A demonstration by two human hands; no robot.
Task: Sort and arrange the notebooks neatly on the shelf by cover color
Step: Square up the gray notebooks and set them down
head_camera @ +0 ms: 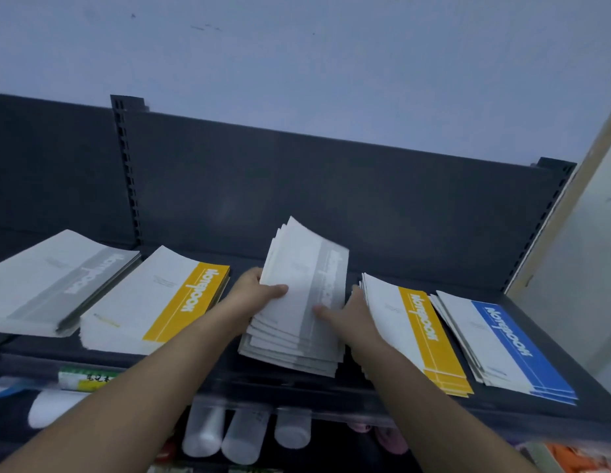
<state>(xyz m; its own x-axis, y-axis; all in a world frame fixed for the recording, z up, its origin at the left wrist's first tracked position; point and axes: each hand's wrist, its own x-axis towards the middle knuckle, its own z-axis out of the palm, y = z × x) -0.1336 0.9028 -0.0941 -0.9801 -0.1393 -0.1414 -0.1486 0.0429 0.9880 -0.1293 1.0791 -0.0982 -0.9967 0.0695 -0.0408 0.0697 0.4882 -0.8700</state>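
Head view, from the nearest things outward: your left forearm (126,404) and right forearm (433,404) reach up from the bottom edge. They pass over a row of pale plastic bottles (244,438) lying on the level below. A green and yellow label (87,378) sits on the front lip at the left.

On the dark shelf (331,392) both of your hands are on the middle grey stack (297,329). Your left hand (252,291) grips its left edge, thumb laid flat over the top cover and the other fingers curled out of sight behind. Your right hand (348,315) holds the right edge in the same way: thumb pressed on the cover, and the remaining fingers are hidden, so you cannot tell how they lie. The upper notebooks of this stack are tipped up at the far end and fanned (they are blurred), while the lower ones lie flat and slightly splayed.

Just right of your right hand lies the right yellow stack (416,332), and beside that the blue stack (508,349), which is the last before the shelf end. To your left lies the left yellow stack (154,302), and further left the left grey stack (48,285).

Behind all five piles stands the dark back panel (297,186) with a slotted upright (126,165), and above it the pale wall (297,56).
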